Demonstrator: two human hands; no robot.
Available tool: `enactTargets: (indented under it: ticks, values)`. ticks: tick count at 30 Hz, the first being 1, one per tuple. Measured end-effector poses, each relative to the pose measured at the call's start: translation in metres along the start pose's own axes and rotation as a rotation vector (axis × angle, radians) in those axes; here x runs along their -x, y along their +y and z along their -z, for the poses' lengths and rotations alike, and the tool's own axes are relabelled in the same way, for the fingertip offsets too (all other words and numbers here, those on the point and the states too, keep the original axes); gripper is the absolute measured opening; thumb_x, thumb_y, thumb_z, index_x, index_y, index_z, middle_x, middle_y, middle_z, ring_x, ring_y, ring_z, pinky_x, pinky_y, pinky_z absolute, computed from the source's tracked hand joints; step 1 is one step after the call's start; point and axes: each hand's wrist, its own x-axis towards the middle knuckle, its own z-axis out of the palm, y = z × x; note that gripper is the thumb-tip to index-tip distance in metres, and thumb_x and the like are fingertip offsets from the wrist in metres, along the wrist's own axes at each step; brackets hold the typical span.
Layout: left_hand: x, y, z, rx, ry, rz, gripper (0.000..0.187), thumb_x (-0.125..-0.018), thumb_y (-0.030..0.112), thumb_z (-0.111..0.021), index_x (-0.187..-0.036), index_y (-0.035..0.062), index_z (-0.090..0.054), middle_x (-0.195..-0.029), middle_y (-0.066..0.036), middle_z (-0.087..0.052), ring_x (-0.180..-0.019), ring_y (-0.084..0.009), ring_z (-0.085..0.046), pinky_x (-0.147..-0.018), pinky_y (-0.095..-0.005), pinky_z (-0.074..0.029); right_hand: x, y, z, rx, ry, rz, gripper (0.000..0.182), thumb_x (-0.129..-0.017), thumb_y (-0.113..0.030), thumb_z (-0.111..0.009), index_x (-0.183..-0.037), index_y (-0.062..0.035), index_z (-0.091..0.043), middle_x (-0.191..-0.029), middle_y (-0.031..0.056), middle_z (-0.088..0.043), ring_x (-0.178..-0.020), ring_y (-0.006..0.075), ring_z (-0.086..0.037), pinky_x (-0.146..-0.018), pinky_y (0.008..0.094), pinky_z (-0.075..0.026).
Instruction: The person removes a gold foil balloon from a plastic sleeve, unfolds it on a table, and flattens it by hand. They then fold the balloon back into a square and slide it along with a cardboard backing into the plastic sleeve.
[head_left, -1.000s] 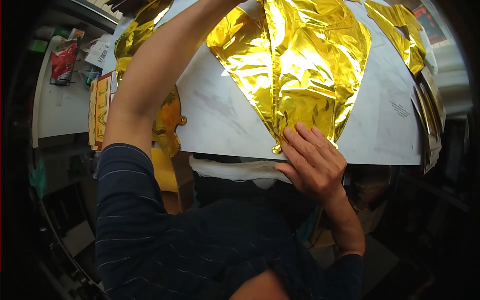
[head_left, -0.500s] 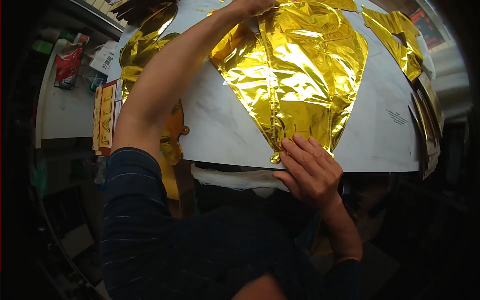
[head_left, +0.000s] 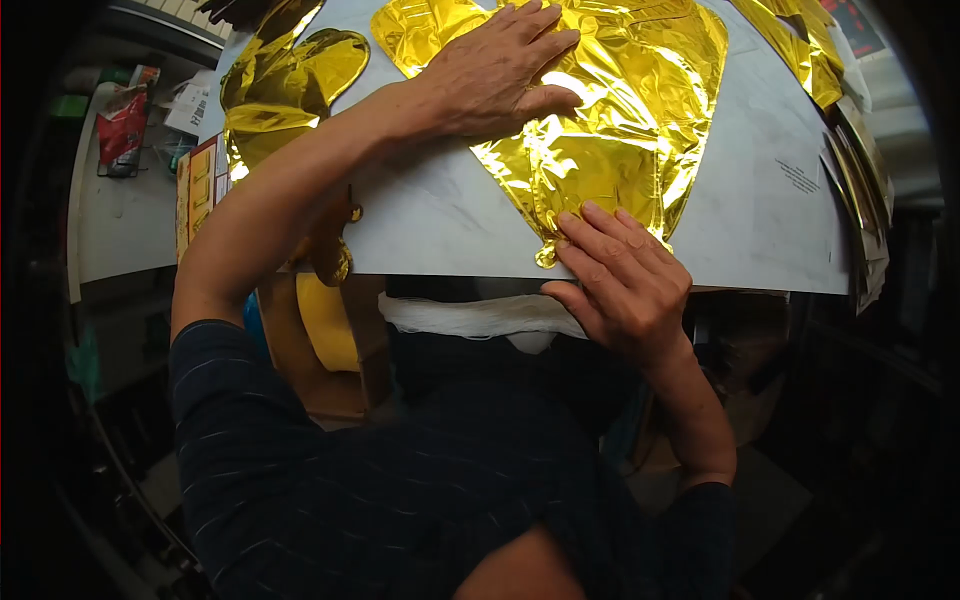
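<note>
A shiny gold foil sheet (head_left: 610,110), broad at the top and narrowing towards me, lies on the white marbled table (head_left: 430,225). My left hand (head_left: 505,70) rests on its upper left part, palm down with the fingers spread. At the narrow near end, by the small foil tab (head_left: 546,254), my right hand (head_left: 620,270) lies on the foil with its fingers stretched out and the thumb apart, over the table's edge. Neither hand grips anything visible. The far end of the foil is cut off by the frame.
More gold foil (head_left: 290,90) lies at the left, and another gold piece (head_left: 800,50) at the upper right. A stack of folded packets (head_left: 855,200) stands at the right edge. Below the table are a cardboard box (head_left: 315,385) and a white bundle (head_left: 480,318).
My left hand has come down from the foil's far end towards me and opened flat on it. The view has shifted, and my right hand remains at the narrow end.
</note>
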Motion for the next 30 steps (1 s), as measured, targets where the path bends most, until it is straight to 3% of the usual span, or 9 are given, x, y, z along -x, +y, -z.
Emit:
enactTargets:
  ticks: [2, 5, 8, 11, 12, 13, 19, 27, 30]
  values:
    - [0.001, 0.007, 0.004, -0.005, 0.091, -0.040, 0.066, -0.095, 0.042, -0.068, -0.133, -0.0074, -0.049, -0.134, -0.035, -0.047, -0.130, -0.0517, -0.046, -0.113, -0.0549, -0.037, -0.002, -0.002, 0.003, -0.015, -0.009, -0.014, 0.036, -0.084, -0.037, -0.083, -0.101, -0.0058, -0.074, -0.117, 0.0090, -0.075, -0.115, 0.0293, -0.071, -0.099, 0.0437, -0.056]
    - [-0.001, 0.008, 0.011, 0.054, -0.126, 0.099, 0.068, -0.096, 0.043, -0.066, -0.137, -0.0077, -0.047, -0.138, -0.036, -0.046, -0.134, -0.0522, -0.044, -0.114, -0.0548, -0.036, -0.011, 0.006, 0.018, -0.159, -0.023, -0.030, 0.042, -0.082, -0.038, -0.084, -0.106, -0.0044, -0.074, -0.114, 0.0106, -0.076, -0.109, 0.0315, -0.073, -0.093, 0.0420, -0.059]
    - [0.006, -0.004, -0.013, -0.022, 0.061, 0.002, 0.072, -0.096, 0.044, -0.065, -0.141, -0.0082, -0.045, -0.142, -0.037, -0.043, -0.136, -0.0515, -0.042, -0.114, -0.0539, -0.036, -0.040, 0.025, 0.042, -0.135, 0.125, -0.081, 0.024, -0.086, -0.015, -0.082, -0.106, -0.0020, -0.076, -0.107, 0.0133, -0.077, -0.102, 0.0328, -0.075, -0.088, 0.0390, -0.061]
    - [0.008, -0.012, -0.030, -0.145, 0.269, -0.063, 0.062, -0.098, 0.044, -0.065, -0.144, 0.0032, -0.053, -0.142, -0.028, -0.054, -0.134, -0.0449, -0.051, -0.112, -0.0512, -0.042, -0.076, 0.047, 0.041, 0.056, 0.165, 0.010, 0.019, -0.088, -0.007, -0.077, -0.107, -0.0060, -0.076, -0.107, 0.0111, -0.077, -0.102, 0.0294, -0.074, -0.084, 0.0375, -0.060]
    - [0.008, -0.015, -0.035, -0.176, 0.345, -0.081, 0.055, -0.099, 0.044, -0.066, -0.142, 0.0104, -0.061, -0.145, -0.025, -0.056, -0.133, -0.0404, -0.055, -0.112, -0.0472, -0.045, -0.084, 0.057, 0.034, 0.082, 0.147, 0.021, 0.018, -0.089, -0.009, -0.076, -0.106, -0.0058, -0.075, -0.108, 0.0104, -0.076, -0.103, 0.0299, -0.074, -0.084, 0.0378, -0.060]
    - [0.009, -0.011, -0.026, -0.081, 0.107, 0.019, 0.066, -0.102, 0.047, -0.061, -0.150, 0.0042, -0.047, -0.160, -0.026, -0.035, -0.149, -0.0465, -0.034, -0.124, -0.0489, -0.030, -0.090, 0.068, 0.025, 0.110, 0.128, 0.033, 0.017, -0.090, -0.011, -0.076, -0.106, -0.0057, -0.075, -0.110, 0.0097, -0.076, -0.103, 0.0303, -0.073, -0.084, 0.0381, -0.060]
    - [0.007, -0.018, -0.031, -0.103, 0.174, -0.042, 0.065, -0.101, 0.045, -0.060, -0.149, 0.0025, -0.048, -0.153, -0.026, -0.044, -0.146, -0.0468, -0.038, -0.124, -0.0512, -0.031, -0.095, 0.091, -0.011, 0.051, -0.071, -0.049, 0.028, -0.093, -0.022, -0.072, -0.113, -0.0039, -0.069, -0.123, 0.0128, -0.070, -0.116, 0.0332, -0.066, -0.095, 0.0433, -0.054]
    - [0.007, -0.012, -0.023, -0.059, 0.097, 0.030, 0.067, -0.100, 0.039, -0.064, -0.153, 0.0022, -0.043, -0.161, -0.028, -0.035, -0.151, -0.0464, -0.032, -0.126, -0.0514, -0.027, -0.087, 0.094, -0.017, 0.060, 0.026, -0.001, 0.029, -0.092, -0.022, -0.072, -0.112, -0.0008, -0.069, -0.124, 0.0179, -0.069, -0.120, 0.0348, -0.064, -0.103, 0.0442, -0.050]
    - [0.007, -0.017, -0.012, 0.025, 0.105, 0.052, 0.069, -0.099, 0.036, -0.068, -0.153, 0.0030, -0.042, -0.163, -0.027, -0.032, -0.151, -0.0447, -0.033, -0.123, -0.0482, -0.033, -0.085, 0.095, -0.019, 0.044, 0.048, -0.012, 0.029, -0.092, -0.023, -0.071, -0.111, -0.0005, -0.069, -0.124, 0.0178, -0.069, -0.121, 0.0352, -0.063, -0.105, 0.0446, -0.050]
